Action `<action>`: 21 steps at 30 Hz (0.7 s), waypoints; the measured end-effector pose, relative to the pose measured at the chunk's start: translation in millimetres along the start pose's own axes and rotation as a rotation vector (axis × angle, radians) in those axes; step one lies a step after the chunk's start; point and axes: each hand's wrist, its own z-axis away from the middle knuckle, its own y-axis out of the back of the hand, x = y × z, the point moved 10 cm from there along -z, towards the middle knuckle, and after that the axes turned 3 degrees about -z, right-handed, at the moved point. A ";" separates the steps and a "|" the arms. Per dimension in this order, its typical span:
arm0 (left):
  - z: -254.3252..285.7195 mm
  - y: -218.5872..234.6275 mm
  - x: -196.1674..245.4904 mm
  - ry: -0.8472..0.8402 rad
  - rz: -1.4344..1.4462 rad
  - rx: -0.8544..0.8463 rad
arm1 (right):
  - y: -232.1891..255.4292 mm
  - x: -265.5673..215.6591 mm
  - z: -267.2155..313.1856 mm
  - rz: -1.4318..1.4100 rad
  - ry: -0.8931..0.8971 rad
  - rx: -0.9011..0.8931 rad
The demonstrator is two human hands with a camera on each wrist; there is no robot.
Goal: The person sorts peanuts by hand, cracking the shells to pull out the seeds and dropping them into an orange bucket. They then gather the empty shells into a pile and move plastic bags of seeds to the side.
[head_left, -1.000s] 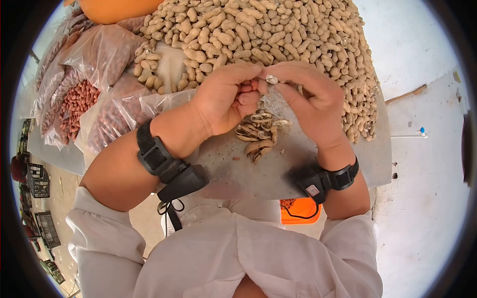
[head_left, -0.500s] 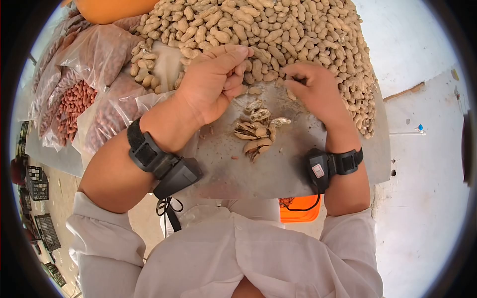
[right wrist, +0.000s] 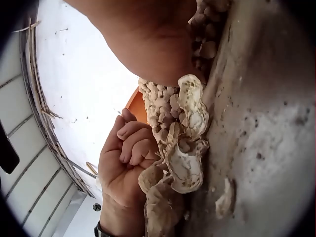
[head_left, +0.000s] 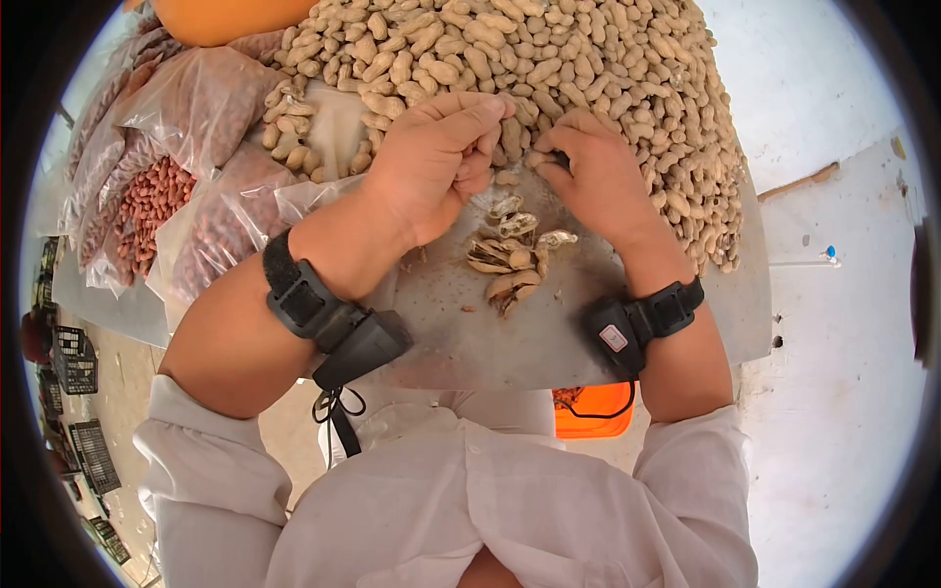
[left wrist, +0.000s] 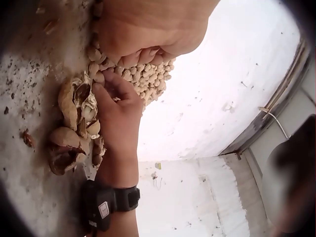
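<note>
My left hand (head_left: 431,162) hovers at the near edge of the heap of unshelled peanuts (head_left: 549,59). Its thumb and forefinger tips meet, and the other fingers curl toward the palm, as the right wrist view also shows; nothing shows between them. To its right, my right hand (head_left: 600,174) reaches down to the heap's edge, thumb and forefinger pinching a peanut (left wrist: 99,78) seen in the left wrist view. Between and nearer than the hands lies a small pile of cracked peanut shells (head_left: 510,257), some with pale insides showing.
Clear plastic bags (head_left: 196,108) of red peanut kernels (head_left: 152,211) stand at the left of the grey tabletop (head_left: 441,343). An orange round thing (head_left: 230,20) sits at the back left. Below the table's front edge is an orange container (head_left: 598,416). Black crates (head_left: 93,451) stand on the floor.
A second ago both hands met over the shells, with a pale piece of shell at the fingertips. They have parted; the right hand went to the heap and moved slightly left along its edge.
</note>
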 end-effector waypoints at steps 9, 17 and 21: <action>5.3 -9.2 0.2 -0.032 -0.332 0.029 | 6.1 22.7 9.2 -1.154 -0.303 0.156; 6.3 -20.7 11.2 -0.203 -0.544 -0.034 | 1.2 8.9 13.1 -1.267 -0.320 0.153; 8.4 -24.0 13.1 -0.225 -0.573 -0.053 | 5.3 5.4 12.8 -1.240 -0.284 0.160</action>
